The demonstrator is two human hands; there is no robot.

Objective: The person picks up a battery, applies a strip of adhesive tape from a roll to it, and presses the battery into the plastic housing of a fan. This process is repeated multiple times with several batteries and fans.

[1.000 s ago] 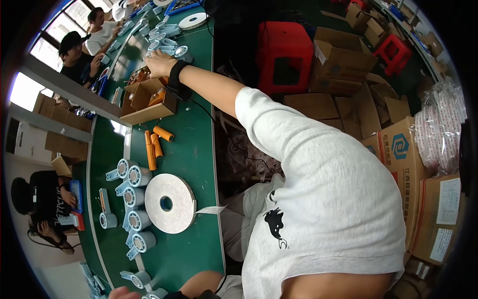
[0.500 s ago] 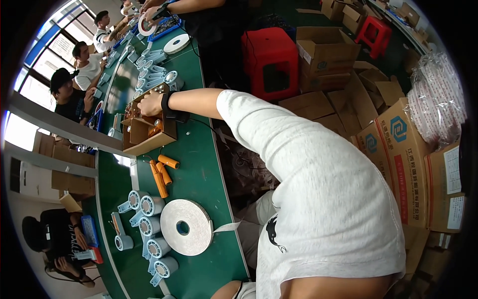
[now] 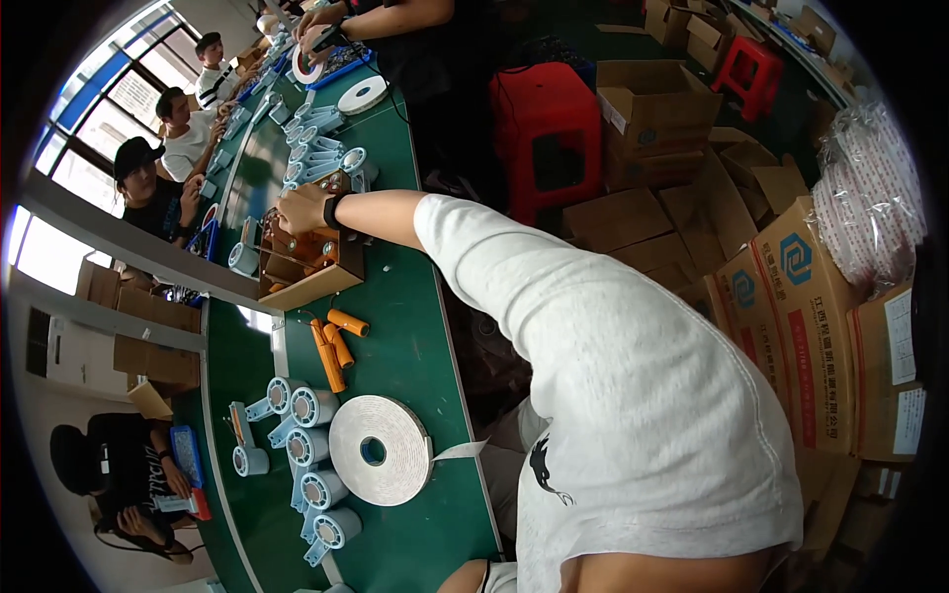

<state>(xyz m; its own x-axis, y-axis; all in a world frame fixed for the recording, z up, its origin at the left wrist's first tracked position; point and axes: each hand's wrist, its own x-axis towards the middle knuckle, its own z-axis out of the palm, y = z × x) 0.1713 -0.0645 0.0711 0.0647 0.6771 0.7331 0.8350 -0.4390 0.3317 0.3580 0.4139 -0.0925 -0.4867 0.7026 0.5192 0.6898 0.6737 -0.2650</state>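
Note:
My right hand point(image 3: 302, 209), with a black band at the wrist, reaches into a small open cardboard box point(image 3: 314, 288) on the green bench. Its fingers curl downward among orange cylinders that look like battery cells; what they grip is hidden. Beside the box, several loose orange cells point(image 3: 326, 354) with thin wires lie on the bench. Nearer to me are light-blue fan-like housings point(image 3: 307, 447) with handles, lined up in a row. A big roll of white tape point(image 3: 381, 450) lies flat next to them, its loose end over the bench edge. My left hand is out of view.
Beyond the box stand more blue housings point(image 3: 314, 148) and another tape roll point(image 3: 363, 95). A person in black works at the far end of the bench; others sit across. Behind are a red stool point(image 3: 549, 128), open cartons point(image 3: 657, 104) and a plastic-wrapped bundle point(image 3: 870, 198).
The whole view has shifted slightly, moving the bench rightward in the picture. My right hand stays at the box, its fingers now more curled. The loose cells and housings keep their places.

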